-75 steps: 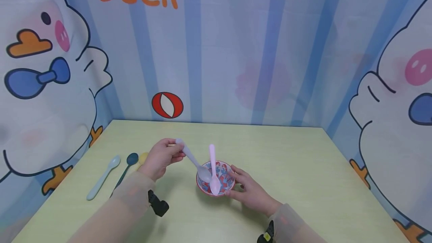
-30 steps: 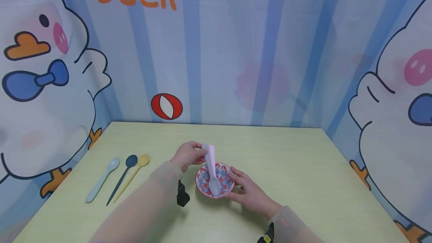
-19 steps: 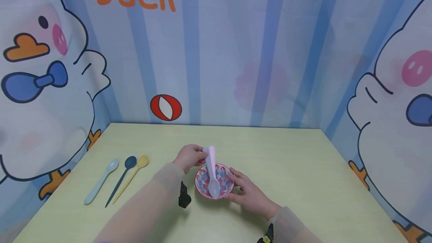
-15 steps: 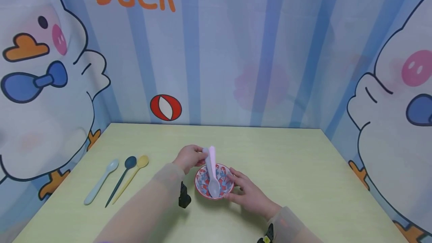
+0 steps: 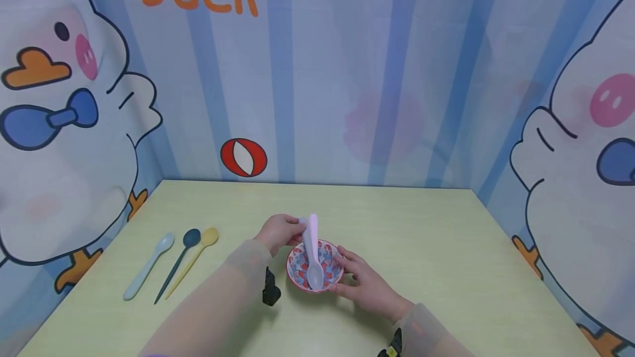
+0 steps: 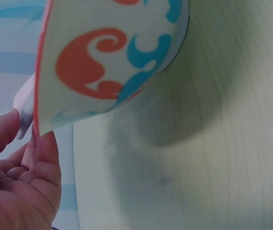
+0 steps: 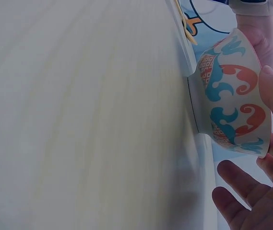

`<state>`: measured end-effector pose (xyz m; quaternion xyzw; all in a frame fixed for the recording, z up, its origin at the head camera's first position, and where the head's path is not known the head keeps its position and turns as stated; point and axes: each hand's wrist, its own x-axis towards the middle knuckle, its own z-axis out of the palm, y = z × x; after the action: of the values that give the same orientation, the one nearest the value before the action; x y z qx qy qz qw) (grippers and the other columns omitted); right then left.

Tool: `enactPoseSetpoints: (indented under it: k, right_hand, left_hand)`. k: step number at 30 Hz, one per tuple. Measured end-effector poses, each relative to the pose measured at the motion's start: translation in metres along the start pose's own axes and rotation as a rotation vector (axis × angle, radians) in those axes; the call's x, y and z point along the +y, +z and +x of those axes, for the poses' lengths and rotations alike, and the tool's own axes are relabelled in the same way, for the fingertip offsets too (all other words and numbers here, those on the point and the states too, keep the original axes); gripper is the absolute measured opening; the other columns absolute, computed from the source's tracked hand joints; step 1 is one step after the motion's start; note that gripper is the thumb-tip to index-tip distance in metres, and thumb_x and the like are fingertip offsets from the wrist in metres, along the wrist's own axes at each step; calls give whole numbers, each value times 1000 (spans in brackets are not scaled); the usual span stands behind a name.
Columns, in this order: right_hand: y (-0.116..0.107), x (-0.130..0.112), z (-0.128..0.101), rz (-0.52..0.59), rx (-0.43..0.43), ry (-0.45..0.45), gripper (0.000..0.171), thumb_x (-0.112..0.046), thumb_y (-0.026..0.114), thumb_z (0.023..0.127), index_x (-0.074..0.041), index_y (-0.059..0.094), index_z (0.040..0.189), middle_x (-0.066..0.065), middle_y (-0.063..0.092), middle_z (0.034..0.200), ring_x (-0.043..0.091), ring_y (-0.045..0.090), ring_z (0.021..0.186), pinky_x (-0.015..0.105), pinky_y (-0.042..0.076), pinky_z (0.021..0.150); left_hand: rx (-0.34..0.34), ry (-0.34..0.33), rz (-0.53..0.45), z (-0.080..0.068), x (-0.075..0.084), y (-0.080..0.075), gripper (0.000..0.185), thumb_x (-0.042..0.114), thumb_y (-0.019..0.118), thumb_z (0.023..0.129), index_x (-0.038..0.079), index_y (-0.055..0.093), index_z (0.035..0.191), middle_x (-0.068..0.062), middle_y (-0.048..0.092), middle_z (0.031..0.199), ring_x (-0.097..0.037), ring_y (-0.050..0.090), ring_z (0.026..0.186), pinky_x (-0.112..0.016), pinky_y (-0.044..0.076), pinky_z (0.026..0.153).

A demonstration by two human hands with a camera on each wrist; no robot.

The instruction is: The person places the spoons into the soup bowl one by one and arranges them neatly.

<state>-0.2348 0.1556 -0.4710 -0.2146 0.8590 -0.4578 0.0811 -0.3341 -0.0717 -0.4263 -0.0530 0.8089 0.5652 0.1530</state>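
A small bowl (image 5: 295, 270) with red and blue swirls stands on the pale green table (image 5: 446, 269). Two spoons lean in it side by side, a pink spoon (image 5: 313, 236) and a pale lavender spoon (image 5: 306, 238). My left hand (image 5: 296, 228) is at the bowl's far left rim and pinches the lavender spoon's handle end (image 6: 25, 103) between thumb and finger. My right hand (image 5: 347, 271) lies on the table against the bowl's right side, its fingers relaxed and touching the wall. In the right wrist view the bowl (image 7: 232, 100) stands just beyond my fingers (image 7: 239, 189).
Three spoons lie in a row at the table's left: a light blue spoon (image 5: 149, 266), a dark blue spoon (image 5: 177, 264) and a yellow spoon (image 5: 195, 258). Cartoon duck backdrops wall in the table's back and sides.
Since 2.5 s ago my left hand has moved right to the bowl's rim, bringing the lavender spoon upright beside the pink one. Over the last second almost nothing has moved.
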Motion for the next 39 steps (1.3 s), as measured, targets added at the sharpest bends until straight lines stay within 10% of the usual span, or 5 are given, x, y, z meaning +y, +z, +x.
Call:
enactPoseSetpoints:
  k: [39]
  right_hand:
    - [0, 2, 0, -9, 4, -20, 72, -33, 69, 89, -2, 37, 146, 11, 18, 158, 29, 51, 122, 49, 39, 102]
  left_hand:
    - [112, 93, -62, -28, -33, -68, 44, 32, 57, 97, 5, 54, 132, -15, 61, 116, -30, 61, 102, -29, 52, 84]
